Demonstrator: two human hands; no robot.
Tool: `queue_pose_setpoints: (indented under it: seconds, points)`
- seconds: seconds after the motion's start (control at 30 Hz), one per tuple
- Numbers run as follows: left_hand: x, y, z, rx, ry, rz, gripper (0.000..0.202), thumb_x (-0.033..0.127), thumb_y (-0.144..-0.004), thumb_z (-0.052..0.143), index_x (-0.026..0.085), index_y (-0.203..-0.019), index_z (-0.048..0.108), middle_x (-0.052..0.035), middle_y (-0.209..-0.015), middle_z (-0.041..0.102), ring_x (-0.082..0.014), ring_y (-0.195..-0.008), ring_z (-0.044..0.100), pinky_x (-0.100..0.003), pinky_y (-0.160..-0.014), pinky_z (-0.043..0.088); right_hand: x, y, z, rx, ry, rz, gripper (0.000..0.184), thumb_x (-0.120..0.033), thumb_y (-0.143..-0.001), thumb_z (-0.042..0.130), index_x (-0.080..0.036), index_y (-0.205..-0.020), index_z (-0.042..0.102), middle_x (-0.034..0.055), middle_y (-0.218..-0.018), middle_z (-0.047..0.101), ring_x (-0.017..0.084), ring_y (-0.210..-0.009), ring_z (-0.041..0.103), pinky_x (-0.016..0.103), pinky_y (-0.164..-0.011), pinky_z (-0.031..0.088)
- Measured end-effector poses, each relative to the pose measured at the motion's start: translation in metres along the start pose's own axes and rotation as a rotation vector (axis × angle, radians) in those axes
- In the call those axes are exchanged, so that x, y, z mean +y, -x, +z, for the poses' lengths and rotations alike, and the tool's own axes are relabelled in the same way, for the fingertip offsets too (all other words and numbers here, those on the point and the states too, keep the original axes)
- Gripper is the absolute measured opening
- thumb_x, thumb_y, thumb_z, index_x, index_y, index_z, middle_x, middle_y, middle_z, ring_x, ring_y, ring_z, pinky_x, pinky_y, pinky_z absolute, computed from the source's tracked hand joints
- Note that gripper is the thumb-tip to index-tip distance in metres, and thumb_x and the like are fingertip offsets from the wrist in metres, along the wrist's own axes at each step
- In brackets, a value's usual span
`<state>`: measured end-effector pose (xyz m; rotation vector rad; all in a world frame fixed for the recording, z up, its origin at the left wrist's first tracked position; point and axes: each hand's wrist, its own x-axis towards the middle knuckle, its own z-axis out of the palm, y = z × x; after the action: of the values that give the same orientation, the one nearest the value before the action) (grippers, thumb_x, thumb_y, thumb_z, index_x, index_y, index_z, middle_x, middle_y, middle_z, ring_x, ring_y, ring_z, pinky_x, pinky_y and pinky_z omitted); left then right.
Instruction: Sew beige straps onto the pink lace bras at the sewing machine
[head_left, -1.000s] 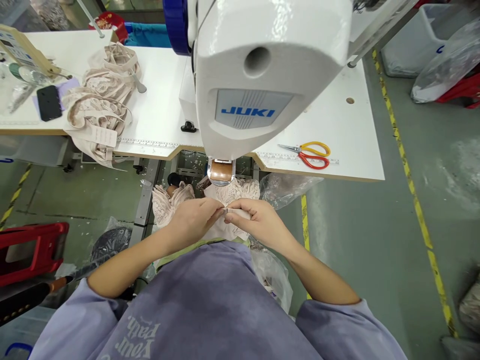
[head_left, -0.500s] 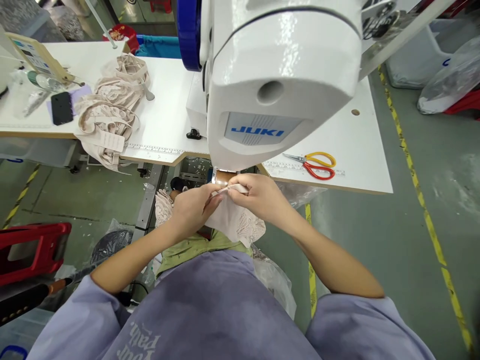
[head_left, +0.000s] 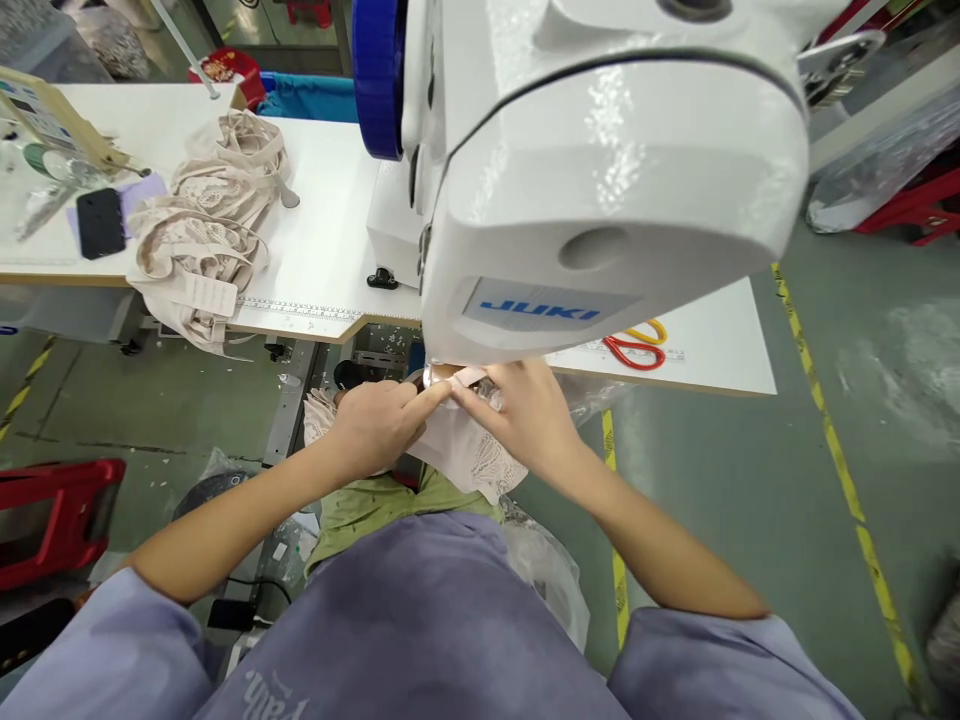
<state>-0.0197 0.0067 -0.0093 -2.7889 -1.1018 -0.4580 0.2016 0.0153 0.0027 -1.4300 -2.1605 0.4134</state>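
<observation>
A pale beige lace garment (head_left: 457, 445) hangs over my lap below the white sewing machine (head_left: 600, 200). My left hand (head_left: 382, 422) presses its edge with the index finger stretched toward the presser area, the other fingers curled. From the other side my right hand (head_left: 526, 412) grips the garment's folded edge between thumb and fingers. The two hands nearly meet at the machine's sewing point, which the machine head and my fingers partly hide.
Red-and-yellow-handled scissors (head_left: 637, 345) lie on the white table (head_left: 322, 235) to the right. Left stand a heap of beige lace garments (head_left: 206, 230), a black phone (head_left: 101, 222) and a control panel (head_left: 49, 120). A red stool (head_left: 56, 520) is on the floor at left.
My view has tilted, and the machine head fills more of it. Both hands have shifted on the garment's edge; my left index finger is now stretched out along it.
</observation>
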Motion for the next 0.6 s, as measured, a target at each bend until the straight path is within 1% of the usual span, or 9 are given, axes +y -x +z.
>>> queue_pose_setpoints:
  seconds: [0.03,0.1,0.2,0.3,0.37,0.43,0.5,0.53,0.6]
  points:
    - [0.002,-0.001,-0.003,-0.055,0.009,-0.039,0.036,0.013,-0.096,0.040,0.018,-0.126,0.059,0.0038,-0.059,0.055,-0.0130,-0.046,0.041,-0.028,-0.046,0.015,0.002,0.007,0.008,0.105,0.044,-0.039,0.025,-0.038,-0.096,0.058,-0.026,-0.113,0.071,0.0093,-0.107,0.066,0.024,-0.098,0.057,0.037,-0.085,0.043]
    - [0.002,-0.003,-0.007,-0.145,0.021,-0.075,0.035,0.013,-0.094,0.042,0.018,-0.125,0.057,0.0038,-0.059,0.054,-0.0129,-0.046,0.040,-0.029,-0.046,0.012,0.005,0.018,0.021,0.258,0.104,-0.089,0.023,-0.035,-0.095,0.061,-0.029,-0.114,0.072,0.0099,-0.113,0.063,0.027,-0.108,0.056,0.045,-0.096,0.041]
    - [-0.012,-0.005,-0.007,-0.221,0.011,0.041,0.046,0.007,-0.090,0.045,0.019,-0.134,0.053,0.0028,-0.063,0.056,-0.0133,-0.049,0.043,-0.030,-0.047,0.014,0.001,0.024,0.032,0.360,0.103,-0.062,0.020,-0.030,-0.094,0.061,-0.031,-0.109,0.075,0.0068,-0.100,0.062,0.024,-0.102,0.058,0.045,-0.097,0.043]
    - [-0.031,-0.009,-0.004,-0.269,-0.021,0.218,0.053,0.004,-0.089,0.045,0.022,-0.138,0.051,0.0010,-0.067,0.060,-0.0146,-0.056,0.049,-0.031,-0.049,0.017,-0.003,0.026,0.034,0.315,-0.020,0.036,0.021,-0.029,-0.095,0.058,-0.029,-0.108,0.075,0.0045,-0.090,0.060,0.019,-0.089,0.060,0.034,-0.080,0.049]
    - [-0.036,-0.011,-0.004,-0.284,-0.041,0.238,0.049,0.007,-0.091,0.044,0.023,-0.136,0.054,0.0004,-0.066,0.060,-0.0151,-0.055,0.050,-0.031,-0.049,0.017,-0.002,0.030,0.037,0.236,-0.180,0.130,0.024,-0.032,-0.097,0.056,-0.028,-0.116,0.071,0.0039,-0.093,0.061,0.015,-0.080,0.061,0.028,-0.067,0.049]
    - [-0.031,-0.013,-0.005,-0.283,-0.050,0.196,0.046,0.009,-0.091,0.044,0.022,-0.134,0.056,0.0010,-0.062,0.057,-0.0146,-0.051,0.047,-0.030,-0.047,0.017,0.000,0.037,0.043,0.187,-0.349,0.235,0.036,-0.038,-0.097,0.058,-0.027,-0.131,0.059,0.0040,-0.100,0.062,0.012,-0.065,0.058,0.026,-0.055,0.046]
    - [-0.019,-0.014,-0.007,-0.253,-0.057,0.143,0.043,0.009,-0.091,0.045,0.019,-0.132,0.056,0.0021,-0.059,0.055,-0.0140,-0.047,0.045,-0.029,-0.046,0.017,0.004,0.043,0.047,0.177,-0.454,0.295,0.051,-0.041,-0.095,0.060,-0.025,-0.142,0.047,0.0066,-0.111,0.061,0.008,-0.053,0.049,0.026,-0.048,0.044]
    - [-0.012,-0.014,-0.008,-0.231,-0.063,0.119,0.041,0.010,-0.091,0.046,0.018,-0.130,0.056,0.0025,-0.058,0.055,-0.0139,-0.046,0.045,-0.029,-0.046,0.017,0.005,0.045,0.047,0.178,-0.466,0.299,0.054,-0.041,-0.095,0.060,-0.026,-0.144,0.044,0.0090,-0.119,0.060,0.007,-0.052,0.047,0.028,-0.049,0.046]
    - [0.002,-0.014,-0.009,-0.175,-0.096,0.080,0.037,0.011,-0.092,0.047,0.014,-0.128,0.056,0.0025,-0.058,0.054,-0.0140,-0.046,0.046,-0.029,-0.044,0.017,0.006,0.044,0.045,0.174,-0.432,0.261,0.048,-0.037,-0.095,0.058,-0.028,-0.142,0.049,0.0121,-0.134,0.055,0.009,-0.059,0.052,0.031,-0.060,0.053]
